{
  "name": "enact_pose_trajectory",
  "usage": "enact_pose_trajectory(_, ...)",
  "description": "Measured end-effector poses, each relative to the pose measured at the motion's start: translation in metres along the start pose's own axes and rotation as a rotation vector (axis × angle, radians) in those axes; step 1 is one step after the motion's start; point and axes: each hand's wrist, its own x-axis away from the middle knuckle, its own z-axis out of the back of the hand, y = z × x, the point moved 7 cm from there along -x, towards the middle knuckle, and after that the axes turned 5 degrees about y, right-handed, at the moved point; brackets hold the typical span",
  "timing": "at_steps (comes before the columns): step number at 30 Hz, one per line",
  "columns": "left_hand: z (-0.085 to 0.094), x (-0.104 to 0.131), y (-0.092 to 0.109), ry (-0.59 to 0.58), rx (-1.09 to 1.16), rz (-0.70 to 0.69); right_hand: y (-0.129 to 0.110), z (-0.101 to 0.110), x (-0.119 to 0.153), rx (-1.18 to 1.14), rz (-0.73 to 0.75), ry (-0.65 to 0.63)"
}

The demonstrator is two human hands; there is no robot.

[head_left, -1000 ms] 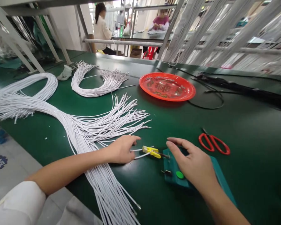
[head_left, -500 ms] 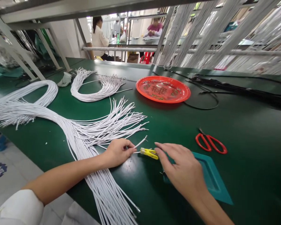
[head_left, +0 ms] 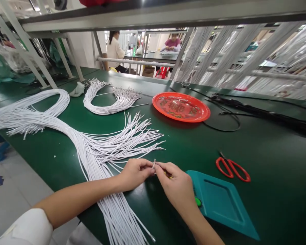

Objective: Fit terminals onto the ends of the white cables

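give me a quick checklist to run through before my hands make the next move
1. Left hand gripping the cord: ok, its end shows at the fingertips.
2. Right hand grip: cannot tell; its fingertips meet the left's at the cord, but what they pinch is hidden.
3. Yellow clip in plain sight: not ok, mostly hidden by the right hand.
4. Green button uncovered: not ok, partly behind the right hand.
5. Scissors clear of both hands: ok, lying apart on the table.
6. White bundle clear of the left forearm: not ok, the forearm crosses over it.
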Motion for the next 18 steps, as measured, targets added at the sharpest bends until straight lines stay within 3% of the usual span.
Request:
enact_pose_trajectory(3, -0.008, -0.003, -0.016, -0.082, 0.273, 0.222, -0.009, -0.005, 0.005, 0.115, 0.181, -0.005)
enact_pose_trajectory(7, -0.011, -0.004, -0.026, -0.136, 0.462, 0.35, -0.012, -0.007, 0.008, 0.243, 0.307, -0.03)
enact_pose_trajectory(14, -0.014, -0.014, -0.011, -0.244, 0.552, 0.307, -0.021, 0.01, 0.0, 0.459, 0.44, -0.012)
enact_pose_trajectory(18, -0.018, -0.018, -0.01, -0.272, 0.524, 0.31, -0.016, 0.015, -0.006, 0.396, 0.429, -0.052)
